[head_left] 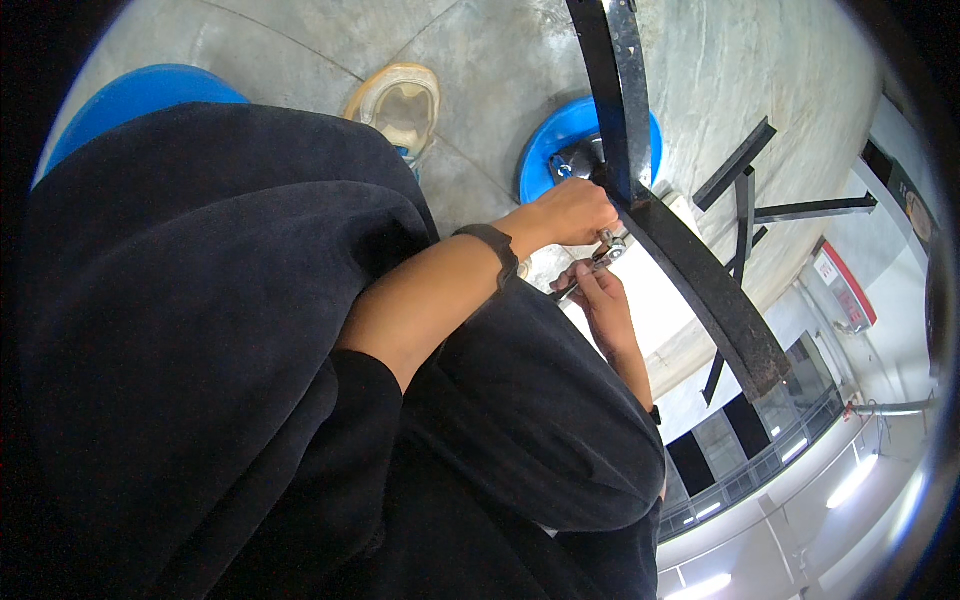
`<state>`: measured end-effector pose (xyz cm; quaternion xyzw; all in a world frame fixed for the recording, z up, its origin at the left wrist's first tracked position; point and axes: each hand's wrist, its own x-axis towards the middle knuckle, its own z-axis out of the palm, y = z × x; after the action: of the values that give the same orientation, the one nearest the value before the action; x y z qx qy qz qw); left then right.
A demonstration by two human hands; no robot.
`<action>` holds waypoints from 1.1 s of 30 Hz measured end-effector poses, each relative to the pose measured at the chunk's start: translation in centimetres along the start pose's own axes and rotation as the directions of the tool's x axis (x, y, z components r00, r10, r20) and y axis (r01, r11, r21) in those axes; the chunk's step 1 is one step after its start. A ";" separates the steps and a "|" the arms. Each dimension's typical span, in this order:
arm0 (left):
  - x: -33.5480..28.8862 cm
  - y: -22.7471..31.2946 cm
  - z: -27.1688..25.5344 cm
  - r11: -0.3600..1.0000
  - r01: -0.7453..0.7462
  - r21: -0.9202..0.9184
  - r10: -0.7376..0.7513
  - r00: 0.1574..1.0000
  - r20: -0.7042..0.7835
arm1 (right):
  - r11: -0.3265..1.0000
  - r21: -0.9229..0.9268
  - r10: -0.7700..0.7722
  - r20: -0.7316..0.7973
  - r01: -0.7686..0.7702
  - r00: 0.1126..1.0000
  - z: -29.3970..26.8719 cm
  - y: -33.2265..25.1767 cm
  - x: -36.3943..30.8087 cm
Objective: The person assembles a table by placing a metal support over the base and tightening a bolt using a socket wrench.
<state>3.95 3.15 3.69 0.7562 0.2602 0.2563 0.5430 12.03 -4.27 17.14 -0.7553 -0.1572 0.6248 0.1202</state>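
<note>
From the head view, the person bends low over a black metal bar. The left hand is curled shut against the bar by a small silver bolt. The right hand pinches a thin silver wrench set on that bolt. The bolt looks only partly done. Both arms reach forward, wrists close together, above a blue round stool on the grey floor.
</note>
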 end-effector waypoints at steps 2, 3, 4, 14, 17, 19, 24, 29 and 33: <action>0.0 0.0 0.2 1.000 0.011 -0.011 -0.012 0.991 -0.132 | 0.985 -0.166 -0.026 0.070 0.037 0.997 -0.7 -0.7 0.6; 0.1 0.2 0.0 1.000 0.010 -0.009 -0.011 0.991 -0.135 | 0.941 -0.327 -0.040 0.142 0.085 0.989 -1.5 -1.3 0.9; 0.2 0.4 -0.3 0.999 0.039 0.009 -0.038 0.998 -0.045 | 0.804 -0.569 -0.105 0.144 0.169 0.984 -2.7 -1.2 1.3; 0.8 0.5 -1.7 0.999 0.032 0.006 -0.032 0.993 0.110 | 0.999 -0.037 -0.012 -0.054 0.011 0.998 -1.3 2.1 0.8; 0.6 0.4 -1.4 0.999 0.033 -0.001 -0.033 0.986 0.161 | 0.935 0.352 -0.010 0.130 -0.036 0.991 1.0 1.5 0.4; 0.7 0.2 -1.2 0.999 0.047 -0.028 -0.044 0.993 0.113 | 0.999 0.044 -0.008 0.053 0.006 0.999 -0.5 0.7 0.7; 0.3 0.1 -1.7 0.997 0.076 -0.020 -0.072 0.989 0.131 | 0.188 -0.967 -0.564 0.035 0.170 0.825 -2.4 -2.7 0.7; 0.7 0.4 -1.0 0.988 0.099 -0.118 -0.091 0.993 0.070 | 0.679 -0.716 -0.357 -0.129 0.162 0.925 -2.3 -0.3 0.6; 0.1 0.5 1.3 0.989 -0.066 -0.130 0.023 0.952 -0.304 | 0.996 -0.057 -0.075 -0.060 0.072 0.995 0.2 -0.2 0.4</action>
<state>4.99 2.19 3.83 0.6743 0.3046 0.3986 0.5420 11.86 -3.89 16.82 -0.7710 -0.1982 0.5916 0.1272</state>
